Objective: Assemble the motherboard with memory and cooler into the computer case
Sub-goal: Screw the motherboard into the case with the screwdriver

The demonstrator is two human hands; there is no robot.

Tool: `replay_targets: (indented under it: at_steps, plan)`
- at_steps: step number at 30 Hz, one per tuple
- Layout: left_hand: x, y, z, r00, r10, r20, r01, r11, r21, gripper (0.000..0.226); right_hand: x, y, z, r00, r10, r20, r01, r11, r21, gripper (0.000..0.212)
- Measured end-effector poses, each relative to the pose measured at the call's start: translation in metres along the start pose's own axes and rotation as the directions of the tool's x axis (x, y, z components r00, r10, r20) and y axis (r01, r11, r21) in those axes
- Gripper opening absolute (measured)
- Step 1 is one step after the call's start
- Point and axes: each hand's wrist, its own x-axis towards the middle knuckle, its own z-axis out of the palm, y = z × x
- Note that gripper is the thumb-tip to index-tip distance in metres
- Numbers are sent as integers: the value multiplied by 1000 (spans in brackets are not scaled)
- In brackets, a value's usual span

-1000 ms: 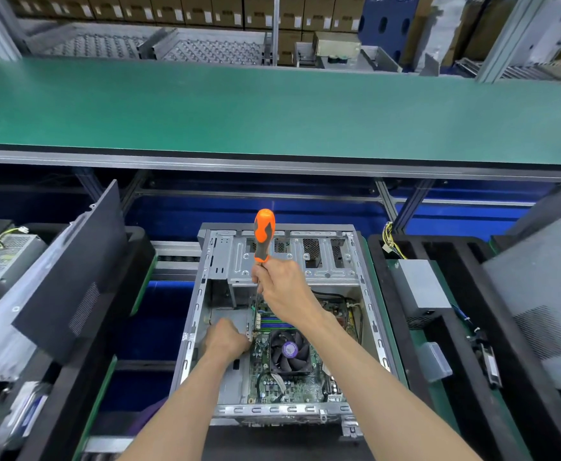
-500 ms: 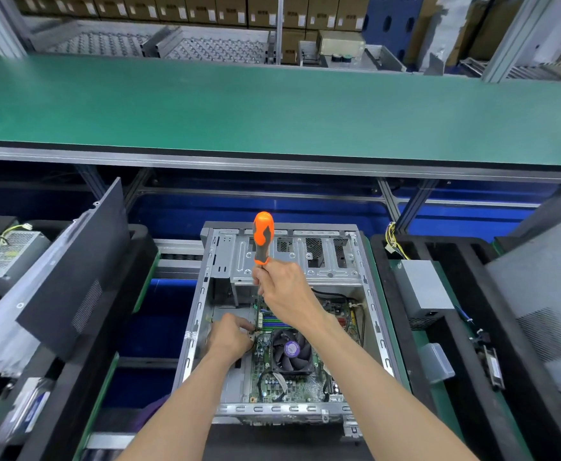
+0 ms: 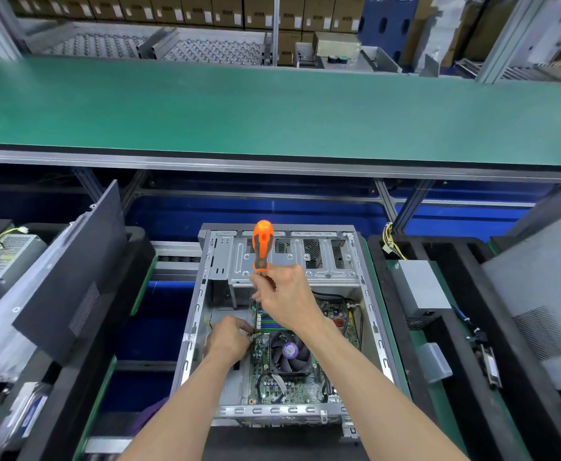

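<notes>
I noted the motherboard (image 3: 289,384) lying flat on the floor of the open computer case (image 3: 377,331), its long axis running from me toward the drive bays. Green board; black cooler (image 3: 290,353) with a purple hub seated on it; green and blue memory slots (image 3: 267,322) just beyond the fan. The right hand (image 3: 287,301) held an upright screwdriver (image 3: 262,246), fingers wrapped round it below the orange handle, shaft pointing down into the case. The left hand (image 3: 227,341) had its fingers curled at the board's left edge; what that grip held, I could not tell. A grey power supply (image 3: 420,291) sat in the black tray to the right.
</notes>
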Motion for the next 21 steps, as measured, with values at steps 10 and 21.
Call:
replay_targets:
  at_steps: [10,21]
  plan:
    - [-2,8,1,999,-13,-49,10,998,-58,19,-2,1,2,1000,11,-20,-10,1000,23,20]
    - [4,12,0,987,155,-47,-144,971,192,29,3,-6,-3,992,92,88,-89,996,-30,28]
